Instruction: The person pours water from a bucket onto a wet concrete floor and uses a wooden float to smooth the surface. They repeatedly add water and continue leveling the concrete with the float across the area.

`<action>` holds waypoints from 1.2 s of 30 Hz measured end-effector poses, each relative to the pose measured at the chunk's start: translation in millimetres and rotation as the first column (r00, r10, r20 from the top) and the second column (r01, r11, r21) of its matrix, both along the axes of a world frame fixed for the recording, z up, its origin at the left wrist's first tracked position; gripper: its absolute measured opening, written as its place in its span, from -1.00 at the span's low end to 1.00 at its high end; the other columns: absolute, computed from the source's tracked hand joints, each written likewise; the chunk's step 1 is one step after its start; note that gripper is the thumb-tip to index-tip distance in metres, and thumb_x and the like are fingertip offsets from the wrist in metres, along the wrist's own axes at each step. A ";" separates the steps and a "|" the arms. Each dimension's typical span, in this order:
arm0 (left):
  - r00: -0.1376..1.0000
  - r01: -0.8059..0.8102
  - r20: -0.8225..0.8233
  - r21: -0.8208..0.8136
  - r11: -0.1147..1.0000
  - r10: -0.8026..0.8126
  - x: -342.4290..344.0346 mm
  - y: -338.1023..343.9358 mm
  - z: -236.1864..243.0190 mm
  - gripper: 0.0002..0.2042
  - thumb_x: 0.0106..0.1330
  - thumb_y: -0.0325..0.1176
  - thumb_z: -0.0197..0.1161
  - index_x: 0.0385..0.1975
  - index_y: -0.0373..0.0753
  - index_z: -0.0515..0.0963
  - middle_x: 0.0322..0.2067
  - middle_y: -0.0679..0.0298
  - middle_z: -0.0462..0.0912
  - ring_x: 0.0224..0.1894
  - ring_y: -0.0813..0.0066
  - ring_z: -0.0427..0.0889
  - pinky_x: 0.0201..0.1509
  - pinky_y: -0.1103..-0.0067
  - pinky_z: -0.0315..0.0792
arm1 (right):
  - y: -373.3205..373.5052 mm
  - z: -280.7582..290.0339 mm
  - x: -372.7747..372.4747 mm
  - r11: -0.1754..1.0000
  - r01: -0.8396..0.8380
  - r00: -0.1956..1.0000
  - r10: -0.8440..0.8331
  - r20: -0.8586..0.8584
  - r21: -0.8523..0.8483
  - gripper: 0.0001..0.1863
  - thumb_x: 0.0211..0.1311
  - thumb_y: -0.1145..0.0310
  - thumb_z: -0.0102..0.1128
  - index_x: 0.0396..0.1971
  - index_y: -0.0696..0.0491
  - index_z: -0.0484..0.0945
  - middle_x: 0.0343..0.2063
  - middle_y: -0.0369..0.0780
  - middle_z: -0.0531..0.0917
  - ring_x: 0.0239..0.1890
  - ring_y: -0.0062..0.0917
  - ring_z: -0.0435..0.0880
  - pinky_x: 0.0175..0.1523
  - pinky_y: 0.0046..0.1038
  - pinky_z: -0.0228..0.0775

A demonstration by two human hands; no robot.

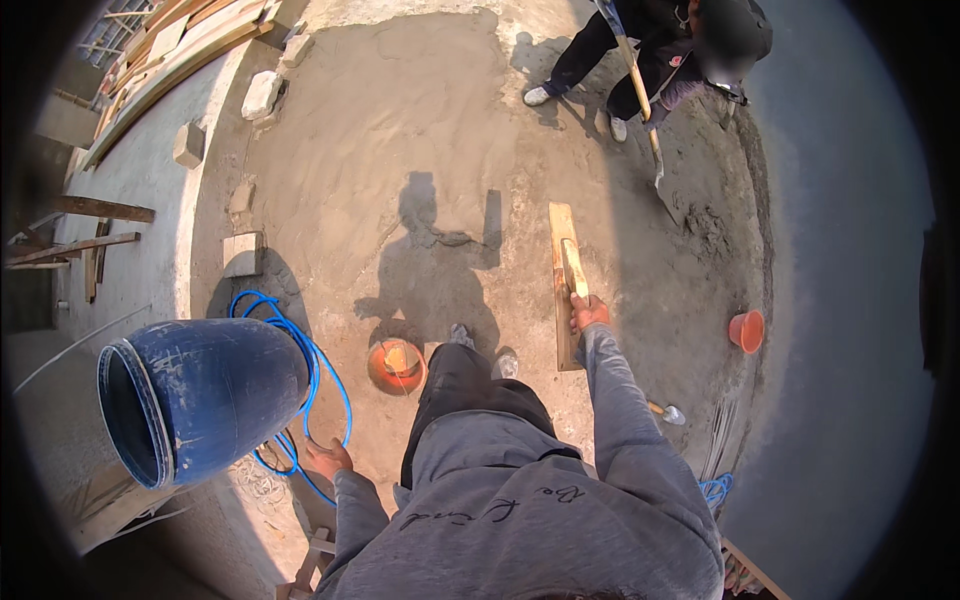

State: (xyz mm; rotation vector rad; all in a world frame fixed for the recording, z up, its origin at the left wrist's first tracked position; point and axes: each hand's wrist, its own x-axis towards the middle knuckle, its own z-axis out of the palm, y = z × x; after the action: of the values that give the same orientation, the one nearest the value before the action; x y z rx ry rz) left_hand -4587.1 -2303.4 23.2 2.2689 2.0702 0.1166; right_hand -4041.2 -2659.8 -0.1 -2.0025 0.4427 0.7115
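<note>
My right hand [588,314] grips the pale wooden handle of a long wooden float [561,240], held upright at my right over the concrete. My left hand [328,456] hangs low at my left with fingers apart, apparently holding nothing, over a coiled blue hose [335,385]. Beside it a large blue plastic barrel [215,395] lies on its side, mouth to the left. An orange round container [390,380] with something yellowish inside sits left of my feet. Ahead, smoothed grey wet mortar [390,90] covers much of the ground, crossed by my shadow.
A co-worker [680,50] works a long-handled shovel [637,80] at upper right beside lumpy mortar [705,235]. An orange bucket [747,330] and small trowel [672,414] lie right. Loose blocks [243,255] line the left ledge, with stacked planks [160,70] beyond. A grey wall [830,300] bounds the right.
</note>
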 end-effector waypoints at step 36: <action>0.429 0.431 0.889 -0.355 0.830 0.157 841.9 61.2 -420.5 -0.35 0.18 -0.55 0.00 0.37 -0.44 0.15 0.18 -0.02 0.43 0.18 0.22 0.50 0.27 0.36 0.39 | 251.0 -725.7 447.1 0.970 -0.185 0.935 0.124 0.332 0.159 -0.68 0.39 0.30 0.17 0.00 0.13 0.36 -0.55 -0.30 0.51 -0.61 -0.66 0.50 -0.55 -0.54 0.40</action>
State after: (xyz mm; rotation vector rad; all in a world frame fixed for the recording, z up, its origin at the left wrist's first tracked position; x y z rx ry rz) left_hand -3745.2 -2242.2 -397.3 1.4361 1.0853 0.5315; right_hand -3594.1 -2408.9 -725.8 -1.9395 0.0218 0.4887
